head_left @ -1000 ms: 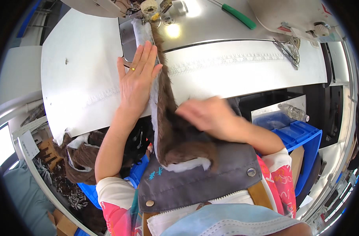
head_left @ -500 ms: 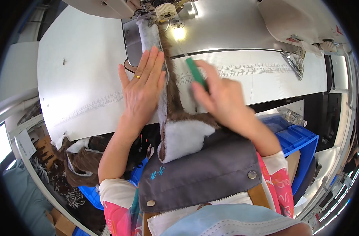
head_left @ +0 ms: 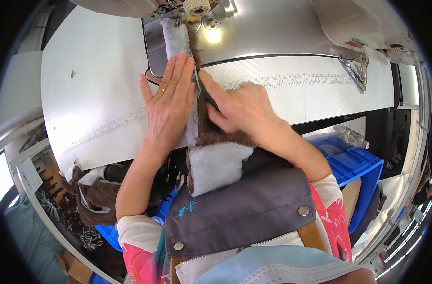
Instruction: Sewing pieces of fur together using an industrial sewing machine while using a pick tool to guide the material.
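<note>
A strip of brown fur with white fuzzy backing runs from beneath the sewing machine head down toward my lap, its near end folded white side up. My left hand lies flat on the strip, fingers extended and close together, a gold ring on one. My right hand grips a green-handled tool along the strip's seam, beside my left fingertips; the tool's tip is hard to make out among the fur.
A white work surface with printed rulers surrounds a steel plate. Metal scissors lie at the right. Blue bins with a clear bottle sit lower right; brown fur pieces are heaped lower left.
My right hand has taken up the green tool from the steel plate and moved it left onto the strip. The strip's near end now shows more white backing.
</note>
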A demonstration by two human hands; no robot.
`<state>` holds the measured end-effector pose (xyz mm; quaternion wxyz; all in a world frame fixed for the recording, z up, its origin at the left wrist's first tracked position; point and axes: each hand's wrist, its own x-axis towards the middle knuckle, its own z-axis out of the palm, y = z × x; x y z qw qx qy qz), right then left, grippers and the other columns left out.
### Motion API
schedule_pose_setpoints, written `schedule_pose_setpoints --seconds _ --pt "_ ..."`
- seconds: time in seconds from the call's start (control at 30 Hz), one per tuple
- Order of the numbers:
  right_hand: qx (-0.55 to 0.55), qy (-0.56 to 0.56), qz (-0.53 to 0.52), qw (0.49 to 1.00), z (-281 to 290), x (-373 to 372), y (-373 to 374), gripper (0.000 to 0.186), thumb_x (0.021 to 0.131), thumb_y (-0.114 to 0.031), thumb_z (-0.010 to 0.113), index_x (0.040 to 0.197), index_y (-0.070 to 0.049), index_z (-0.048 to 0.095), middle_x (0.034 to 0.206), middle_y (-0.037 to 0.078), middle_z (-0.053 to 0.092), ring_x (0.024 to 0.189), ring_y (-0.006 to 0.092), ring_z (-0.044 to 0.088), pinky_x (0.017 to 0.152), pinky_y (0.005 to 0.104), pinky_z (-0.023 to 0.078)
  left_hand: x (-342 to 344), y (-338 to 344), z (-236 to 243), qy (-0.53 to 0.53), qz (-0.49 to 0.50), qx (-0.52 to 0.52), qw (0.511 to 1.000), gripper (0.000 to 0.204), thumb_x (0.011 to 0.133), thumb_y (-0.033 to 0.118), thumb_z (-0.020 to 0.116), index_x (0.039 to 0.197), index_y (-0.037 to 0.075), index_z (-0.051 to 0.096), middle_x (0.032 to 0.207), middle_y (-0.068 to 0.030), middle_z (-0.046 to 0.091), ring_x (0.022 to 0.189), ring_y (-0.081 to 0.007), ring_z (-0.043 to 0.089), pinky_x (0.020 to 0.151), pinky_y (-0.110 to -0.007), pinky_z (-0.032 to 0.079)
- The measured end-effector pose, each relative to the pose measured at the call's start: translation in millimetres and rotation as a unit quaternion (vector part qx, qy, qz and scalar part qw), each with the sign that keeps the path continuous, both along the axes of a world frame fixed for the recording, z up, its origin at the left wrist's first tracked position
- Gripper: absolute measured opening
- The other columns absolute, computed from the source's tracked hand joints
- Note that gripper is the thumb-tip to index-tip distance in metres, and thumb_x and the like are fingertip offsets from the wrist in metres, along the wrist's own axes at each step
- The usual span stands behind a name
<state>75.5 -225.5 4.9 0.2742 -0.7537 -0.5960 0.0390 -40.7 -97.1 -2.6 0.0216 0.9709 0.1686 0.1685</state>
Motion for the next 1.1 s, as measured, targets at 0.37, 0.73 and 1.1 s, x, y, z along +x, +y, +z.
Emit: schedule_pose_setpoints --seconds 0.37,0.73,1.1 --pt "-0.02 0.06 0.01 0.998 14 14 -46 0.051 0.078 -0.013 0.062 0.125 -0.001 0.047 0.049 0.006 0.05 0.042 0.025 0.048 0.052 0.0335 0.038 0 0 6 -0.004 -0.002 -0.017 1.0 0.04 0.085 0.015 0.059 0.125 0.012 0.056 0.13 -0.0002 0.054 0.121 -0.0124 0.05 0.109 -0.05 0.012" --pt "0.022 -0.007 0.048 0.999 -1 14 -3 0.047 0.075 -0.016 0.059 0.117 0.005 0.05 0.046 0.005 0.052 0.039 0.0219 0.048 0.05 0.0311 0.035 1 1 4 -0.004 -0.003 -0.014 1.0 0.042 0.085 0.014 0.058 0.126 0.013 0.054 0.131 -0.0002 0.053 0.123 -0.013 0.048 0.109 -0.05 0.012" --pt "0.033 0.048 -0.027 0.998 9 27 -23 0.049 0.08 -0.019 0.062 0.124 -0.001 0.05 0.054 0.008 0.054 0.046 0.0284 0.046 0.053 0.0347 0.04 0 1 7 -0.002 -0.003 -0.025 1.0 0.04 0.084 0.013 0.059 0.124 0.012 0.056 0.13 0.0 0.054 0.122 -0.0127 0.048 0.108 -0.05 0.013"
